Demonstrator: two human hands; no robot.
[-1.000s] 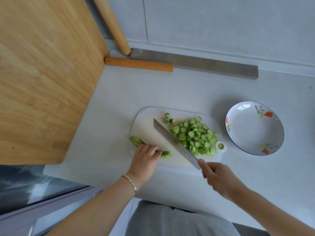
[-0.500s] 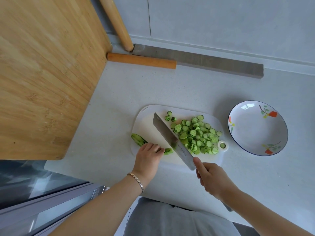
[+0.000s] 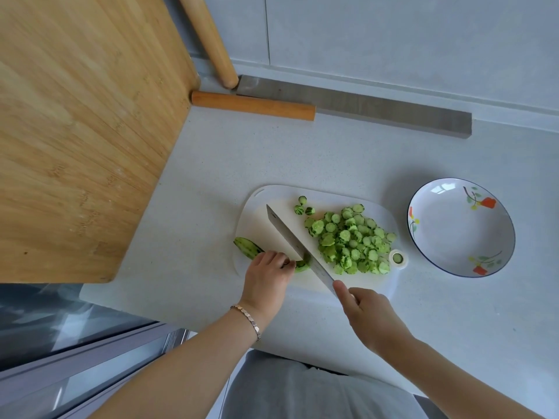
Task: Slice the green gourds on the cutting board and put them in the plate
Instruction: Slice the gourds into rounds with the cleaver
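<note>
One gourd lying left-right — left hand holds it, right hand grips knife.

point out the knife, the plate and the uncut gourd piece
knife (image 3: pixel 289 234), head view, middle of the blade
plate (image 3: pixel 459 228), head view, bare centre of the dish
uncut gourd piece (image 3: pixel 246 247), head view, its free tapered end

You have the cutting board on the countertop before you, with the plate just beside it at 3 o'clock. On the board, the slices pile toward 3 o'clock, the gourd overhangs the 9 o'clock edge, and the cleaver stands between them. The bamboo board sits at 10 o'clock.
</note>
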